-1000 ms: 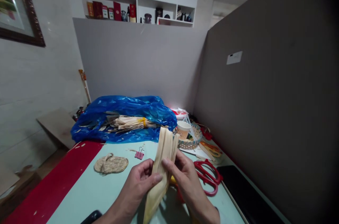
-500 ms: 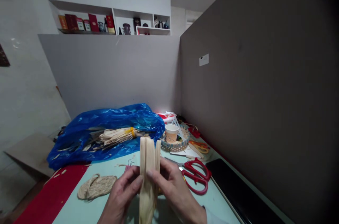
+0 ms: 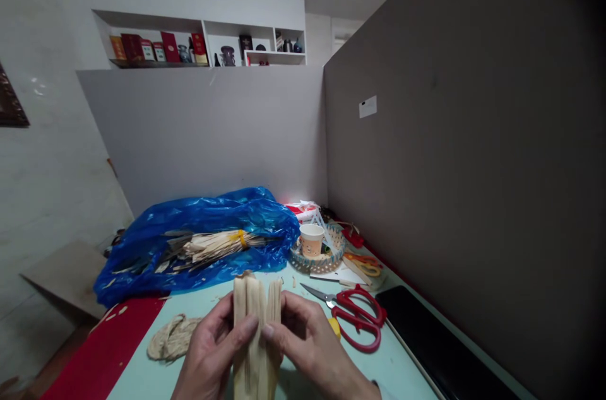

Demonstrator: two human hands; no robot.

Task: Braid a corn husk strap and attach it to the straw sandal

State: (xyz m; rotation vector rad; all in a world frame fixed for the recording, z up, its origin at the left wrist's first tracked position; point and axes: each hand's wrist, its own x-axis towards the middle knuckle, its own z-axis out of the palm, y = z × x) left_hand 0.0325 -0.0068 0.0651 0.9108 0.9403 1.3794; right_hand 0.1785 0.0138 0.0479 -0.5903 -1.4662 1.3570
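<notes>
A pale, dry strip of plant husk point(image 3: 249, 311), ridged lengthwise with its cut ends up, stands upright between my hands at the front of the table. My left hand point(image 3: 218, 340) grips its left edge, thumb pressed on the face. On the other side my right hand point(image 3: 307, 340) pinches the right edge, its thumb close to the left thumb. A gap runs down the upper part of the strip between the two thumbs. To the left lies a flat sole-shaped woven piece point(image 3: 171, 338). Red-handled scissors point(image 3: 356, 315) rest open-bladed to the right of my right hand.
Behind, a blue plastic bag point(image 3: 156, 217) bears a bundle of dry strips point(image 3: 218, 245) tied in yellow. A paper cup point(image 3: 311, 241) stands in a woven basket point(image 3: 296, 261), near orange-handled scissors point(image 3: 367, 263). A black flat device point(image 3: 430, 337) lies along the right partition point(image 3: 449, 166).
Both hands have lowered the strip slightly, and it has shifted left in view. Its top looks spread wider, with the thumbs closer together. The camera view has moved a little.
</notes>
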